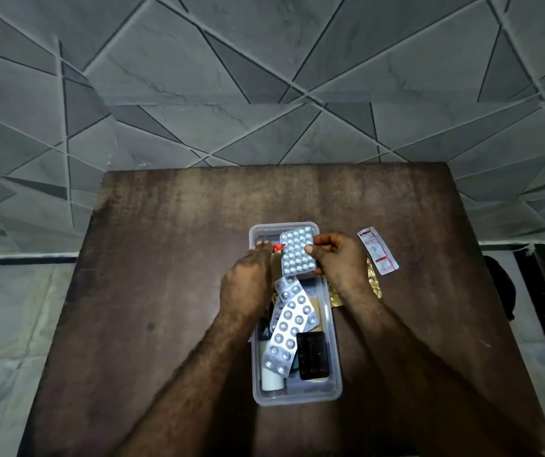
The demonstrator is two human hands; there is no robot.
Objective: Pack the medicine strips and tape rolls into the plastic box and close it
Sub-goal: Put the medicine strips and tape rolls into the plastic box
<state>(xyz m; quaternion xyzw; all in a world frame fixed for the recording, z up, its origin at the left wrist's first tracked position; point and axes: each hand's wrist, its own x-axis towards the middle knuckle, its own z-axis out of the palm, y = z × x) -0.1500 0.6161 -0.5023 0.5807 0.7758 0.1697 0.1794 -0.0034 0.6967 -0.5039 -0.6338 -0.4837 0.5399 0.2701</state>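
Note:
A clear plastic box (336,387) lies open on the brown table, holding several silver strips (289,328), a dark strip (312,355) and a white tape roll (272,382). My right hand (340,262) pinches a silver medicine strip (297,252) by its right edge above the box's far end. My left hand (248,282) reaches into the box's far left side, fingertips by something red (277,248); what it holds is hidden. A white and red strip (378,250) lies on the table to the right. A gold strip (374,285) shows under my right wrist.
The brown wooden table (165,275) stands against a grey patterned tile wall (264,94). A dark object (498,282) sits just off the table's right edge. No lid is visible.

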